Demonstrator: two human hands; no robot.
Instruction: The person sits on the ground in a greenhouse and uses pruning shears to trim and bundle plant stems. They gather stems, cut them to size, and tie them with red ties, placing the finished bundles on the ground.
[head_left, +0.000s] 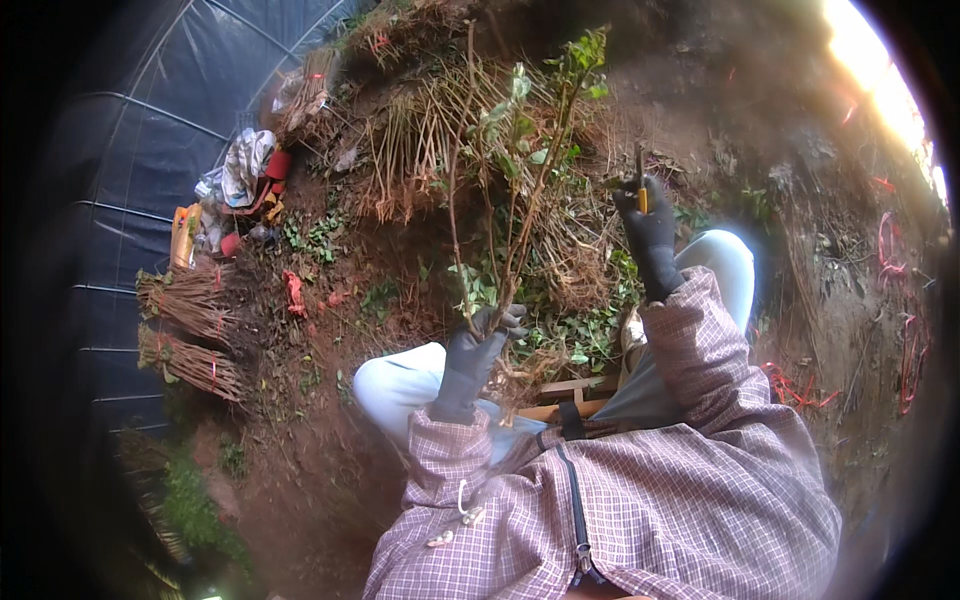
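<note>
My left hand (480, 352), in a dark glove, is closed around the lower stems of a few woody plants (517, 247). Their tops still bear green leaves, and pale roots (517, 382) hang below my fist. In my gloved right hand (651, 225) is a small cutting tool (641, 191) with a yellow part on its handle, probably pruning shears; its dark tip points away from me. The tool is apart from the stems, off to their right. Cut leaves (577, 337) litter the ground between my legs.
Bare stems with roots (420, 150) lie heaped ahead, beside a root clump (581, 281). Tied stem bundles (191, 360) rest at left near a dark sheet wall (127, 247) with metal poles. Red ties (799, 386) are strewn at right. A wooden seat or frame (577, 409) sits between my legs.
</note>
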